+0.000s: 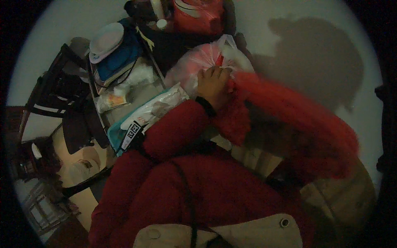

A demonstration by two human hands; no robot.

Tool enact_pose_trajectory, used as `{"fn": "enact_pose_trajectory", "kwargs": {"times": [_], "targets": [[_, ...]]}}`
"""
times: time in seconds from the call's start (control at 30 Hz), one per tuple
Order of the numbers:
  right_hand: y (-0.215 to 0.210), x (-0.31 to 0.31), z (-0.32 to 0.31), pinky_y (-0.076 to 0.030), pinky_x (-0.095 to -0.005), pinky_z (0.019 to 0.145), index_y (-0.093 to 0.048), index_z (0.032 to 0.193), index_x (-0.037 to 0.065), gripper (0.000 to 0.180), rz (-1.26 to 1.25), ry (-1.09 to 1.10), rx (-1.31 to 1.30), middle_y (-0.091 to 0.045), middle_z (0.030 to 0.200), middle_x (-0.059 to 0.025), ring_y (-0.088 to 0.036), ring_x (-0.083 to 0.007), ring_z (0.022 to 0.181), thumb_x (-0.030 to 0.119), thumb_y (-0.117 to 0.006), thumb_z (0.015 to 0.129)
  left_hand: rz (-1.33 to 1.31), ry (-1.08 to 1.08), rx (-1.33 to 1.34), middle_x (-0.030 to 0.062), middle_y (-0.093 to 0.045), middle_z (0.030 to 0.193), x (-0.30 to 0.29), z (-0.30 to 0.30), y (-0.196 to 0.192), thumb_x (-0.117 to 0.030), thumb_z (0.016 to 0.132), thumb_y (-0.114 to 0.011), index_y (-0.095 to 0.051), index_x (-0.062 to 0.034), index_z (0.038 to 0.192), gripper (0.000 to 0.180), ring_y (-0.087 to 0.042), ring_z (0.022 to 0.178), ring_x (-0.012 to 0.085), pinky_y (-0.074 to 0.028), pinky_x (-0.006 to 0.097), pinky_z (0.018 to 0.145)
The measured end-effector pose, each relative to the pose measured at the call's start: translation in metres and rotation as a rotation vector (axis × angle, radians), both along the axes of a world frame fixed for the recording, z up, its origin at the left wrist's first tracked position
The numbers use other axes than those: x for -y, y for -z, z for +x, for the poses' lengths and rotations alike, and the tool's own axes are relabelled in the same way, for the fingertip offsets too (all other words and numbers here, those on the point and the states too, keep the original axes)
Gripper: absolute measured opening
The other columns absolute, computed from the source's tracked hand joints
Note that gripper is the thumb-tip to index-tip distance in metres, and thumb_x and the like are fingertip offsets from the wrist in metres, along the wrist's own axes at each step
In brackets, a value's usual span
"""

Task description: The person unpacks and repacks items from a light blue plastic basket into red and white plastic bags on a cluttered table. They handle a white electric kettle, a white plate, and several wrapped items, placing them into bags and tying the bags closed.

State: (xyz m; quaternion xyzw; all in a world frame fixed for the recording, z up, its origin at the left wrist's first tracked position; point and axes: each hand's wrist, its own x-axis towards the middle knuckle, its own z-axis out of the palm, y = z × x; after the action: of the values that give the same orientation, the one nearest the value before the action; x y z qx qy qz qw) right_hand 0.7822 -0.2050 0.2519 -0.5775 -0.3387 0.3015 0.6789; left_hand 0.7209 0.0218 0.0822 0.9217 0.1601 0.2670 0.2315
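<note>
My left hand [214, 85] reaches forward with its fingers curled closed on a red plastic bag [266, 93]. Thin and see-through, the bag stretches away to the right and is smeared by motion. Just beyond my fingers stands a whitish translucent plastic bag [186, 62], bunched at the top, with pinkish red showing through it. A small bright red piece sticks up beside my fingertips. Red plastic and blur on the right hide my right hand, so its fingers cannot be made out.
A tray-like box [159, 84] on the left holds clear plastic wrapping and a blue item. A white cap-like thing [108, 39] lies on top. Behind are a dark container and a red bag [202, 18]. A dark chair [58, 87] stands far left, a pale wall [264, 53] at right.
</note>
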Motion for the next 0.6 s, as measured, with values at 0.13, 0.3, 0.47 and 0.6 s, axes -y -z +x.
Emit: {"fn": "enact_pose_trajectory", "kwargs": {"times": [0.13, 0.3, 0.47, 0.6], "targets": [[-0.037, -0.009, 0.0, -0.048, -0.0392, 0.087, -0.06, 0.112, 0.005, 0.029, -0.116, -0.056, 0.632, -0.062, 0.112, -0.0128, -0.061, -0.0269, 0.1, 0.018, -0.057, 0.087, 0.108, -0.033, -0.142, 0.0099, -0.055, 0.123, 0.001, 0.001, -0.008, -0.038, 0.071, -0.071, -0.052, -0.0143, 0.122, 0.059, -0.046, 0.12, 0.0297, -0.03, 0.058, 0.098], [-0.049, -0.05, -0.014, -0.048, -0.0405, 0.087, -0.06, 0.11, 0.005, 0.027, -0.023, -0.319, 1.337, -0.062, 0.11, -0.0146, -0.061, -0.0296, 0.099, 0.016, -0.057, 0.085, -0.596, 0.433, 0.082, 0.0125, -0.05, 0.132, -0.027, -0.026, -0.071, -0.052, 0.084, -0.057, -0.043, -0.0091, 0.134, 0.068, -0.047, 0.122, 0.0304, -0.036, 0.046, 0.101], [-0.033, -0.107, -0.042, -0.047, -0.0431, 0.088, -0.06, 0.108, 0.006, 0.026, -0.118, -0.691, 1.248, -0.061, 0.109, -0.0169, -0.059, -0.0336, 0.1, 0.014, -0.056, 0.084, -1.654, 0.92, 0.396, 0.0102, -0.053, 0.129, -0.06, -0.121, -0.139, -0.054, 0.091, -0.05, -0.038, -0.0023, 0.138, 0.071, -0.052, 0.117, 0.0222, -0.043, 0.035, 0.098], [0.004, -0.161, -0.065, -0.043, -0.0457, 0.094, -0.054, 0.116, 0.008, 0.032, -0.168, -0.845, 1.273, -0.058, 0.113, -0.018, -0.055, -0.0365, 0.106, 0.014, -0.052, 0.084, -0.97, 0.429, 0.35, 0.0078, -0.057, 0.124, -0.055, -0.162, -0.155, -0.038, 0.09, -0.062, -0.044, -0.0019, 0.133, 0.059, -0.056, 0.109, 0.0186, -0.045, 0.033, 0.095]]}}
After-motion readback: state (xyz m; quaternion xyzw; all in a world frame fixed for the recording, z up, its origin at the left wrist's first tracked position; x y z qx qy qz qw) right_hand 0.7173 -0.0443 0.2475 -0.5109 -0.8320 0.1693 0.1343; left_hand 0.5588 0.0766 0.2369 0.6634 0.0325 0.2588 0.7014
